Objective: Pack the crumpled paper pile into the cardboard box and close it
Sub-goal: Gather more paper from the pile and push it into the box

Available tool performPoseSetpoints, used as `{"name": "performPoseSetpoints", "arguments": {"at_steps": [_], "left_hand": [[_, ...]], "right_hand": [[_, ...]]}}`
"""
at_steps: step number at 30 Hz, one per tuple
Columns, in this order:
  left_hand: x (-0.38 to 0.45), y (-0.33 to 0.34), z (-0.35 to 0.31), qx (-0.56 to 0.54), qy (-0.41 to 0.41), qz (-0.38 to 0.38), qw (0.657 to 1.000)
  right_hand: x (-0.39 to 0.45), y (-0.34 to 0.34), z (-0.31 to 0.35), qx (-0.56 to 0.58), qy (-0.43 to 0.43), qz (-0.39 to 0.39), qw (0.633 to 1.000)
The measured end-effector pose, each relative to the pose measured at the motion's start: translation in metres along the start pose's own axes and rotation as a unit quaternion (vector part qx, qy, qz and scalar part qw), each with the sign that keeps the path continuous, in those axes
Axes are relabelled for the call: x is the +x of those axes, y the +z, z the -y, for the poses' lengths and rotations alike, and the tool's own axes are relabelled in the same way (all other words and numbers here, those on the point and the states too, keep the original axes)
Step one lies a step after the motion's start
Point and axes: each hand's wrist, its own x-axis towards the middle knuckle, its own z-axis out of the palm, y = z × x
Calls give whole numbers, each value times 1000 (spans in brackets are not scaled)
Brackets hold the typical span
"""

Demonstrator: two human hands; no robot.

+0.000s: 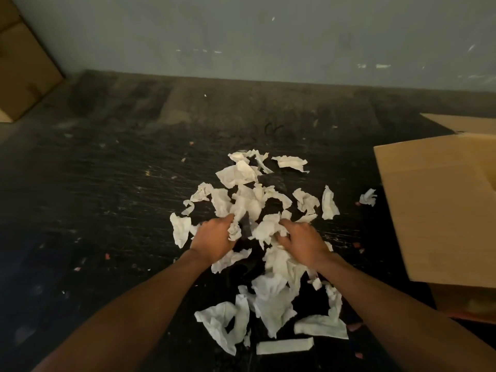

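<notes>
While most of the paper pile [257,237] is spread over the dark floor [107,183], both hands sit in its middle. The left hand [214,240] has its fingers curled around a wad, and the right hand [303,242] is clutching another clump. The cardboard box [440,210] lies right of the pile, flaps open, so the right hand's nearer, probably an easy sideways swing.

Both forearms bare; no sleeves, left hand [213,238] ringless.
</notes>
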Motion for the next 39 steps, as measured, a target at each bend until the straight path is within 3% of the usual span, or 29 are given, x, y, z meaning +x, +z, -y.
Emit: {"name": "performPoseSetpoints", "arguments": {"at_steps": [5,13,29,39], "left_hand": [[-12,-31,-6,-38,-69,-32,996],[-39,-92,-34,-61,-101,-81,990],[-166,-150,-125,-47,-79,-136,986],[-186,-161,-194,-35,-43,-152,987]], "right_hand": [[-1,-36,12,120,48,-25,991],[-16,-103,25,120,20,-102,987],[-176,-159,58,118,-21,-194,974],[-243,-194,26,131,-42,-235,962]]}}
